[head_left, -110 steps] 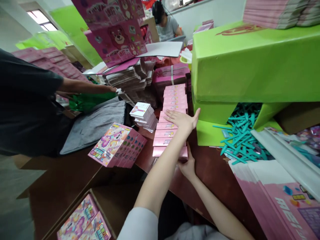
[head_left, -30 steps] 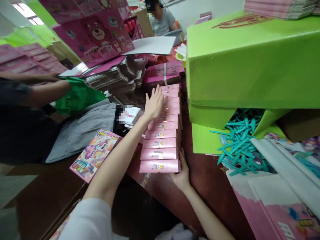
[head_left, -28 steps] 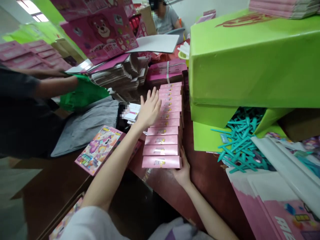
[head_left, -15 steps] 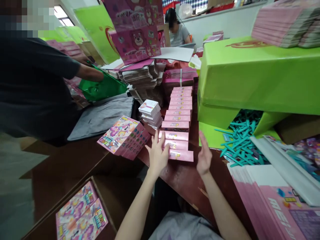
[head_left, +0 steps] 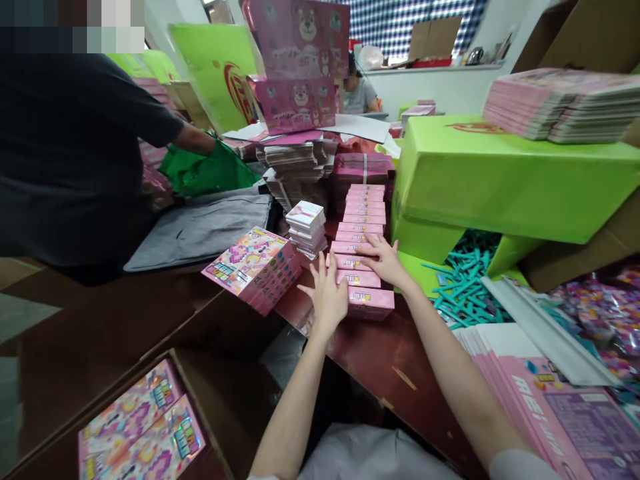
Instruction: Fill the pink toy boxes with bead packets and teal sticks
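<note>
Pink cartons [head_left: 363,267] in a row on the brown table [head_left: 400,360] (beside green box [head_left: 500,173]). Left hand [head_left: 329,298] flat against near cartons; right hand [head_left: 385,261] spread on top, neither gripping.

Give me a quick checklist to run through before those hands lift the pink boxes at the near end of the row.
1. Left hand flat against row's near-left side: ok.
2. Right hand resting on top of the row of pink boxes: ok.
3. Grip closed around any box: not ok, both hands open.
4. Row straight: not ok, nearest box sits skewed to the right.
5. Colourful box stack clear of the row: ok.
6. Boxes full: cannot tell.
</note>
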Demonstrator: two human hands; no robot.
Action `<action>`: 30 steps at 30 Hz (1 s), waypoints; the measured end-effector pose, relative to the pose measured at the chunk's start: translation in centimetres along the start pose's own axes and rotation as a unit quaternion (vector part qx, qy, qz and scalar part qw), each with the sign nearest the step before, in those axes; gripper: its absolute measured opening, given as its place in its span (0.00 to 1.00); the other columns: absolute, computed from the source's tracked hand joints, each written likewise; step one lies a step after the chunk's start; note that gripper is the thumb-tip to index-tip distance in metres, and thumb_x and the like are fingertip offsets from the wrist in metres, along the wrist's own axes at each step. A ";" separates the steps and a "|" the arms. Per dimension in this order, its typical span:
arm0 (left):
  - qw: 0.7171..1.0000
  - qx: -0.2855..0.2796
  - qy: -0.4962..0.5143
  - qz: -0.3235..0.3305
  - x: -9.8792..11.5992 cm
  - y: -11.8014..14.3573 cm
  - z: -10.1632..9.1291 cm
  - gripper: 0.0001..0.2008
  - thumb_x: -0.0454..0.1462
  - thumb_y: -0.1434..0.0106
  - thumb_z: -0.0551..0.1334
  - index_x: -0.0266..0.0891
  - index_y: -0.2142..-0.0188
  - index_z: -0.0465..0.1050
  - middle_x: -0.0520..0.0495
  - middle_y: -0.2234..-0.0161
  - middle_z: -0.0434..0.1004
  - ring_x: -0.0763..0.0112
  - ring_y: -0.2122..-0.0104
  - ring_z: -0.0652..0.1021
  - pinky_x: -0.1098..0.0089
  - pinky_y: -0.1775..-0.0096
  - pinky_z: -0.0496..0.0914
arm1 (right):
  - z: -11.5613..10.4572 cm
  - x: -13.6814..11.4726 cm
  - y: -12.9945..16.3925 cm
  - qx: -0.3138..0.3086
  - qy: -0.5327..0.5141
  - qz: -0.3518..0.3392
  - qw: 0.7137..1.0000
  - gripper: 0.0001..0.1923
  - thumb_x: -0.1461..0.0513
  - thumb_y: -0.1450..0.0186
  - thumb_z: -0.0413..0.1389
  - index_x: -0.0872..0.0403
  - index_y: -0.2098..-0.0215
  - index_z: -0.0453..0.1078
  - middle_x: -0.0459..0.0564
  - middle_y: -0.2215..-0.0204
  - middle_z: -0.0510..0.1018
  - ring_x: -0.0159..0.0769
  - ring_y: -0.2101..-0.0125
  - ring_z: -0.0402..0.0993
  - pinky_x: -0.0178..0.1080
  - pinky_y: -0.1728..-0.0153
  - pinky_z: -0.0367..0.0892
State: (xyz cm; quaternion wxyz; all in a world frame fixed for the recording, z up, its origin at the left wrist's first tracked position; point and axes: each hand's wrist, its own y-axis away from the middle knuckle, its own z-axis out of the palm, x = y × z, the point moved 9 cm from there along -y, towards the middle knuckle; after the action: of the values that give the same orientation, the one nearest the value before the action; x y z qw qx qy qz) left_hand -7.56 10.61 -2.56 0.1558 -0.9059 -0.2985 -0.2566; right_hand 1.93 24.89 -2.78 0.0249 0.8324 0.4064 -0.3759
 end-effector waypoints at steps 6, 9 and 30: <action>1.000 -0.011 0.028 -0.003 -0.1 0.0 0.3 0.34 0.39 0.38 0.50 0.56 0.34 0.40 0.56 0.32 0.34 0.55 0.33 0.43 0.38 0.40 0.41 | -0.5 -0.2 -0.2 0.015 0.027 0.023 0.999 0.09 0.57 0.36 0.56 0.42 0.60 0.78 0.42 0.37 0.57 0.55 0.34 0.37 0.73 0.45 0.21; 0.999 -0.014 0.039 -0.005 -0.2 0.4 0.2 0.33 0.39 0.38 0.51 0.56 0.34 0.45 0.57 0.32 0.35 0.55 0.33 0.45 0.38 0.40 0.40 | -0.3 0.1 -0.3 0.015 0.045 0.046 0.998 0.10 0.57 0.35 0.55 0.41 0.61 0.78 0.40 0.35 0.54 0.55 0.34 0.36 0.72 0.44 0.22; 0.999 0.004 0.047 0.006 -0.3 1.8 -0.2 0.21 0.39 0.37 0.52 0.55 0.45 0.66 0.58 0.32 0.42 0.55 0.38 0.61 0.36 0.40 0.42 | -0.3 -2.7 -0.5 -0.011 0.206 -0.083 0.975 0.24 0.50 0.44 0.62 0.45 0.50 0.73 0.46 0.45 0.71 0.64 0.39 0.50 0.75 0.47 0.18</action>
State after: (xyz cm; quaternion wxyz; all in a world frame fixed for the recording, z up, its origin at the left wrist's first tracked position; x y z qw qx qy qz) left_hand -6.72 9.02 -2.77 0.1752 -0.8940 -0.2867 -0.2966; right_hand 0.73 23.59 -0.69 -0.0812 0.8550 0.4748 -0.1922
